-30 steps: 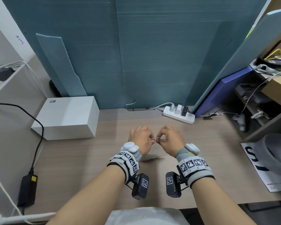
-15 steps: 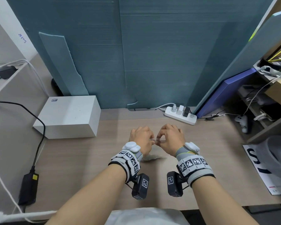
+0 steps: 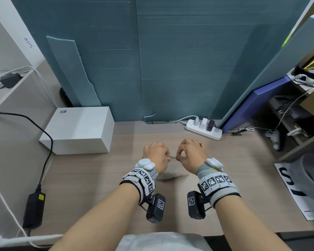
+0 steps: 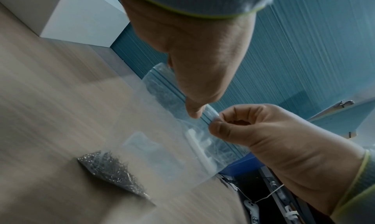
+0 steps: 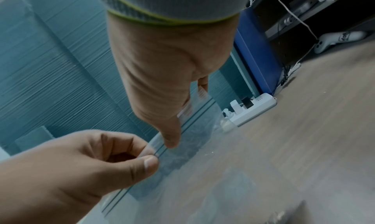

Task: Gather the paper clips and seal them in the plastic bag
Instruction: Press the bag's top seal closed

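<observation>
Left hand (image 3: 155, 156) and right hand (image 3: 190, 153) are raised side by side over the middle of the tabletop (image 3: 234, 178), each pinching the top edge of 1 clear plastic bag (image 4: 162, 139) between thumb and curled fingers. In the left wrist view the left thumb tip presses on the bag's zip strip (image 4: 205, 116), with the right hand's pinch touching the strip just beside it at 4 o'clock. In the right wrist view the right thumb presses the same strip, and the left hand's pinch lies at 8 o'clock from it.

Compared with the head frame 0.5 s earlier, the 2 hands sit slightly further apart, so a longer length of the strip shows between them; compared with 1.0 s earlier, when the fingertips nearly met, the gap is clearly wider. Both pinches remain closed on the bag.

The bag hangs from the 2 hands with its lower corner resting on the tabletop. The paper clips (image 4: 111, 171) lie inside as 1 silvery heap in that lower corner, at 7 o'clock from the hands in the left wrist view; their number cannot be told.

Counted around the work area: 1 white box (image 3: 76, 131) at 10 o'clock from the hands, 1 white power strip (image 3: 204, 129) at 1 o'clock, and 1 black adapter (image 3: 34, 209) at 8 o'clock.
</observation>
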Tool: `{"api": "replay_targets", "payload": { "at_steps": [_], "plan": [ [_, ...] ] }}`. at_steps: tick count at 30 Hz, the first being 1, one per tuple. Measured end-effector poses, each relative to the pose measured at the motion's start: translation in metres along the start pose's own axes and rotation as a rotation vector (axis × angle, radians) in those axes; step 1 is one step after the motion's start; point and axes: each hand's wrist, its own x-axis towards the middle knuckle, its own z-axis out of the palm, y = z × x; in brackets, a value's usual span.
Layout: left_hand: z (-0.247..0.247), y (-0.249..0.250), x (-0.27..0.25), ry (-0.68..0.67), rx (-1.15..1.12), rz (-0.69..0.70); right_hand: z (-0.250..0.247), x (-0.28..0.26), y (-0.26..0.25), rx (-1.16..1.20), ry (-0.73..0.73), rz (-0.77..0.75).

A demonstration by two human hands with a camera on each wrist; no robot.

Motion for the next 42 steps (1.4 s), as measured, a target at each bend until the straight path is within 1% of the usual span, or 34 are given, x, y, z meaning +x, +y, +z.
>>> {"api": "replay_targets", "payload": {
  "at_steps": [5, 8, 12, 17, 21, 26, 29, 32, 36, 39, 42],
  "plan": [
    [0.000, 0.001, -0.001, 0.017, 0.000, 0.003, 0.002, 0.005, -0.009, 0.000, -0.033, -0.018],
    [-0.001, -0.007, -0.001, 0.016, 0.009, -0.020, 0.004, 0.005, -0.006, 0.013, -0.031, 0.001],
    [-0.002, -0.006, -0.002, 0.013, -0.009, -0.008, 0.005, 0.007, -0.014, 0.014, -0.033, -0.032],
    [-0.004, -0.014, -0.001, 0.021, -0.023, -0.045, 0.006, 0.009, -0.013, 0.007, -0.032, -0.034],
    [-0.004, -0.015, -0.003, 0.026, -0.023, -0.025, 0.007, 0.011, -0.020, 0.027, -0.030, -0.054],
    [-0.004, -0.024, -0.004, 0.033, -0.035, -0.053, 0.006, 0.013, -0.020, 0.014, -0.039, -0.060],
    [-0.004, -0.026, -0.004, 0.028, -0.022, -0.040, 0.008, 0.011, -0.023, 0.029, -0.039, -0.066],
    [-0.004, -0.028, -0.004, 0.040, -0.059, -0.036, 0.009, 0.013, -0.028, 0.039, -0.055, -0.085],
    [-0.006, -0.036, -0.006, 0.060, -0.066, -0.073, 0.011, 0.014, -0.029, 0.022, -0.048, -0.083],
    [-0.006, -0.034, -0.006, 0.044, -0.037, -0.061, 0.012, 0.015, -0.033, 0.030, -0.046, -0.092],
    [-0.006, -0.035, -0.007, 0.048, -0.064, -0.061, 0.011, 0.016, -0.035, 0.059, -0.040, -0.110]
  ]
}}
